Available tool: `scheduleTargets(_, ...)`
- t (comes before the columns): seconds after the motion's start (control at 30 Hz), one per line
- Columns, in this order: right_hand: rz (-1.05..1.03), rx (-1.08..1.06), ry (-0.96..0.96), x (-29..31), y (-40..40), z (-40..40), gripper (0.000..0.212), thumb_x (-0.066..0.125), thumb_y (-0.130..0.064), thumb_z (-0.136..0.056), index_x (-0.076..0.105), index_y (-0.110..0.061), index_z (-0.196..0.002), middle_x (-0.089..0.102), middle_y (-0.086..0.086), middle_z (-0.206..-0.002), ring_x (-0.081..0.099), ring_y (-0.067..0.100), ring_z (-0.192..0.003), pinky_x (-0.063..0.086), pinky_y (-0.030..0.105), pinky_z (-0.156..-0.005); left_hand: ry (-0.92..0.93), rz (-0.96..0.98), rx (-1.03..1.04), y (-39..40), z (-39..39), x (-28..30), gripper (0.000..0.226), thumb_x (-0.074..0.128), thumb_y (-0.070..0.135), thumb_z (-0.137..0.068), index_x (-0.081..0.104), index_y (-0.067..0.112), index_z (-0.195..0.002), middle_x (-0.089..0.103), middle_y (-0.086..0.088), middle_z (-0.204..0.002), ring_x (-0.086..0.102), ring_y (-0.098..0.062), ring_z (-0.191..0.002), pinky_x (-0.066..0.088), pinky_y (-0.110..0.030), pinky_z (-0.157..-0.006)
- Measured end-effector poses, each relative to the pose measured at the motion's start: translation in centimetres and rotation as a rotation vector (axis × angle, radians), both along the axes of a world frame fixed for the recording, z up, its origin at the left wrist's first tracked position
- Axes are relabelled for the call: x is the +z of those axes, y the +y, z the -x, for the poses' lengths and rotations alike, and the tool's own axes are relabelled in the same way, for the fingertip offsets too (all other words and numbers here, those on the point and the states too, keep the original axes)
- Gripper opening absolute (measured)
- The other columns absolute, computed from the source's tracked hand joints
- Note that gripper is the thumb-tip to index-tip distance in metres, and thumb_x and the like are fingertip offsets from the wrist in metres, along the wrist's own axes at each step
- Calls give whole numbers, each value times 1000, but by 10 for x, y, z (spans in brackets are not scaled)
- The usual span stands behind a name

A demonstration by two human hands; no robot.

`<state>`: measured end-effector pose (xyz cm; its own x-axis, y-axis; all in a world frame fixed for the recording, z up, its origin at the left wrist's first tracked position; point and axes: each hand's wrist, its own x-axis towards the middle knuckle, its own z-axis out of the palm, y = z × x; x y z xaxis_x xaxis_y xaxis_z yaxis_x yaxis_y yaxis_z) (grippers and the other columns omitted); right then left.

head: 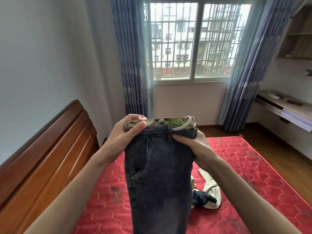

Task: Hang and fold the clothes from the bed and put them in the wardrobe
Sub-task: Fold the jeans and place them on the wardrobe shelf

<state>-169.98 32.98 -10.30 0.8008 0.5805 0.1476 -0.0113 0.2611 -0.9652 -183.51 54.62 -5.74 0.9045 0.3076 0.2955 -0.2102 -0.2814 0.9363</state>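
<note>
Jeans (158, 174) hang up close, raised over the bed (253, 166) | your left hand (123, 139) and right hand (194, 146) have fingers clamped on the waistband | step: folding, I reckon | next: line up legs, fold | cream and dark clothes (207, 193) wait on the mattress.

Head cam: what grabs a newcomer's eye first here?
Dark jeans held up at centre frame, left hand and right hand gripping the waistband. Beneath them lies the bright red quilted mattress, with a cream and navy clothes pile right of the jeans. The barred window glows behind.
</note>
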Motion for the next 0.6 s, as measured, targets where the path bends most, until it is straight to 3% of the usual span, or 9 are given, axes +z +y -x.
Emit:
scheduleTargets(0.07, 28, -61, -12, 3, 4, 3, 40, 88, -11, -77, 76, -7, -115, 79, 11, -112, 73, 31, -113, 57, 34, -91, 74, -219, -72, 14, 6, 4, 49, 91, 33, -79, 68, 18, -120, 78, -3, -107, 74, -13, -98, 58, -24, -89)
scheduleTargets(0.13, 72, -25, -89, 5, 1, 1, 48, 90, -15, -76, 72, -9, -121, 77, 10, -116, 72, 29, -115, 56, 37, -96, 94, -321, -108, 24, 7, 5, 47, 90, 25, -77, 70, 12, -117, 78, -8, -106, 75, -19, -100, 58, -30, -92)
scheduleTargets(0.2, 94, 80, -175, 11, -5, -2, 54, 89, -14, -78, 66, -8, -127, 75, 11, -121, 70, 25, -116, 55, 37, -101, 81, -285, -97, 32, 6, 5, 37, 88, 17, -79, 74, 5, -110, 78, -14, -103, 75, -27, -98, 60, -35, -91)
scheduleTargets(0.33, 165, 95, -424, 42, -7, -15, 38, 86, -6, -78, 74, -12, -114, 79, 2, -104, 71, 8, -96, 54, 20, -85, 99, -231, -97, 42, -6, 10, 31, 85, 7, -81, 73, -1, -109, 77, -19, -105, 72, -39, -106, 59, -45, -96)
scheduleTargets(0.47, 189, 128, -471, 69, 10, -51, 24, 87, -2, -76, 66, -9, -86, 67, -2, -77, 59, 6, -75, 51, 19, -66, 89, -311, -89, 63, -40, 27, 31, 85, 11, -83, 73, 1, -110, 77, -17, -105, 73, -32, -104, 61, -40, -94)
scheduleTargets(0.6, 359, 101, -724, 92, 49, -113, 42, 91, -5, -75, 50, 6, -75, 47, -4, -68, 45, 5, -66, 34, 21, -58, 48, -531, -26, 98, -94, 46, 32, 89, 22, -81, 73, 3, -100, 76, -1, -91, 72, -8, -86, 57, -23, -79)
